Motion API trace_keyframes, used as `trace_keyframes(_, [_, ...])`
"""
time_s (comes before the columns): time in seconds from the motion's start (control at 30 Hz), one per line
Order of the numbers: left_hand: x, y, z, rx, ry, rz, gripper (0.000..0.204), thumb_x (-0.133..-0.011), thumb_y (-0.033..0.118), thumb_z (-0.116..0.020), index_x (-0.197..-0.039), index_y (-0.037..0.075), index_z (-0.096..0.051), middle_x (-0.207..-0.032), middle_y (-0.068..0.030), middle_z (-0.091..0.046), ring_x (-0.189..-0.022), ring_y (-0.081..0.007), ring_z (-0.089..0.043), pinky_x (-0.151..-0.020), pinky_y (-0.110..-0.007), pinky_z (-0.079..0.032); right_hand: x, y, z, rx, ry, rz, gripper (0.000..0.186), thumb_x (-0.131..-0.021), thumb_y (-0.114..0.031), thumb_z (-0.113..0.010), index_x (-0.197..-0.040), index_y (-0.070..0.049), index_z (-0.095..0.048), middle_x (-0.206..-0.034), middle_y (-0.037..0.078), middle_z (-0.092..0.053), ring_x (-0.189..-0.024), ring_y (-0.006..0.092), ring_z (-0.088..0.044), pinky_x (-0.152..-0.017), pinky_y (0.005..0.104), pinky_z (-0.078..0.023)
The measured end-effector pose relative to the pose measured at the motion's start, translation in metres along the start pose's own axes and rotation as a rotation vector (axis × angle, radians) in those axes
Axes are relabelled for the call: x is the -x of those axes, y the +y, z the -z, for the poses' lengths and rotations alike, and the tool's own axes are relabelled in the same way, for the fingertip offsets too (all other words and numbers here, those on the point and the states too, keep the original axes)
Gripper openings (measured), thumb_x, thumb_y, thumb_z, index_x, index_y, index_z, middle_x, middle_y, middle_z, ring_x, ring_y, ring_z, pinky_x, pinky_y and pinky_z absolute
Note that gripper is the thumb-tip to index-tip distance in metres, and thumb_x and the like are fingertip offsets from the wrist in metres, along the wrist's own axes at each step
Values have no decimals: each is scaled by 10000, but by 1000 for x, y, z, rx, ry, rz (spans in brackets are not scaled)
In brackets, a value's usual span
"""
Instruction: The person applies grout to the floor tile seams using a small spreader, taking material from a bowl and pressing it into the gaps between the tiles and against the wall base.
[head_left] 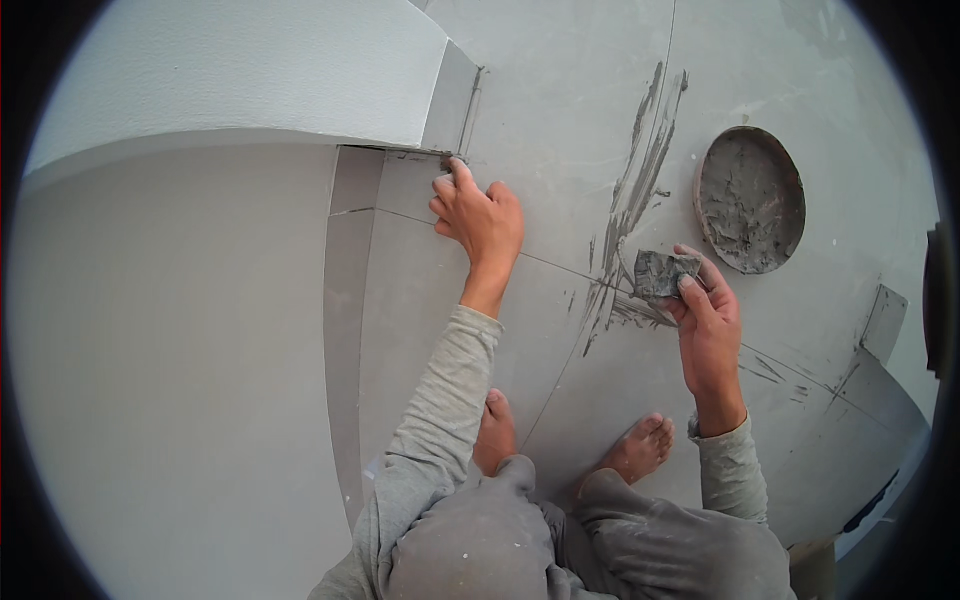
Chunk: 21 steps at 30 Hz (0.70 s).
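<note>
My left hand [483,218] reaches to the foot of the white wall corner. Its index finger presses on a dark dab of grout [447,163] at the joint there, and the other fingers are bent and hold nothing I can see. Between the thumb and fingers of my right hand [712,325] is a small square spreader [660,274], its face smeared with grey grout. I hold it just above the floor tiles [560,330], over streaks of grout [640,180] along the joints. Beyond this hand, to the right, a shallow round pan [735,267] contains wet grey grout [752,200].
On the left rises a white wall [180,350] with a grey skirting tile [352,300] at its base. A white wall end [250,70] juts in at the upper left. At the right is another skirting piece [884,322]. My bare feet [640,450] are on the tiles.
</note>
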<state>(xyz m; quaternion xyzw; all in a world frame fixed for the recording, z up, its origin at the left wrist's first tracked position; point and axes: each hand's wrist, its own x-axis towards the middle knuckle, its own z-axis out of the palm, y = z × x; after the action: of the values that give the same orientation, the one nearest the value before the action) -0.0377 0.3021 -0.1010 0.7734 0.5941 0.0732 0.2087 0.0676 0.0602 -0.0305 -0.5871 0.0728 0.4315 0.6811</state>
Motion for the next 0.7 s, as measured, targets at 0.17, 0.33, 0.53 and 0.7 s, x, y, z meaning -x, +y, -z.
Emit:
trace_keyframes(0.17, [-3, -23, 2, -57, 82, -87, 629, -856, 132, -506, -1443, -84, -448, -1127, -135, -475, -1072, -313, -426, -944, -489, -334, 1, -1, 5, -16, -25, 19, 366, -1014, -67, -513, -1367, 26, -537, -1059, 44, -676, -972, 97, -654, -829, 271, -531])
trace_keyframes(0.33, [0, -22, 2, 84, 80, -110, 563, -863, 105, -497, -1397, -74, -500, -1072, -115, -500, -1045, -304, -458, -929, -491, -373, 1, -1, 3, -19, -13, 10, 366, -1015, -63, -510, -1369, 26, -535, -1084, 54, -672, -972, 100, -655, -831, 271, -532])
trace_keyframes(0.53, [15, -20, 13, 130, 25, -307, 545, -859, 91, -532, -1375, -80, -499, -1039, -115, -496, -985, -274, -468, -919, -449, -403, -3, -1, 6, -8, -14, 19, 364, -1015, -55, -502, -1368, 28, -535, -1109, 66, -672, -981, 113, -661, -831, 271, -533])
trace_keyframes(0.7, [8, -15, 36, -195, 45, -453, 576, -853, 91, -571, -1402, -61, -488, -1033, -116, -502, -947, -270, -484, -864, -433, -417, -3, -4, 2, 2, -15, 20, 368, -1016, -50, -496, -1373, 33, -529, -1116, 69, -671, -985, 121, -664, -833, 274, -537])
